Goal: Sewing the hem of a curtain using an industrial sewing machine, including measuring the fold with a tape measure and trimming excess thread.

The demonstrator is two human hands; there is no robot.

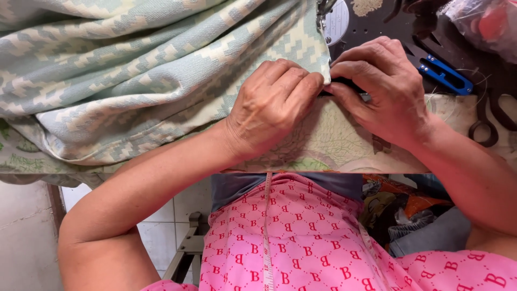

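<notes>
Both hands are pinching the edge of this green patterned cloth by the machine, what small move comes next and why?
Probably slide the folded edge of the cloth toward the presser foot: left hand and right hand both pinch its corner just short of it.

Bunched fabric (134, 70) blocking left, blue snips (444, 75) + black scissors (487, 121) crowding right; open table strip (334, 145) nr edge.

- The desk (334, 143) wears a pale printed cover.
- A pale blue-and-cream patterned cloth (134, 70) lies heaped over its left half.
- Blue thread snips (444, 75) lie far right.
- Dark scissors (490, 121) rest at the right edge.
</notes>
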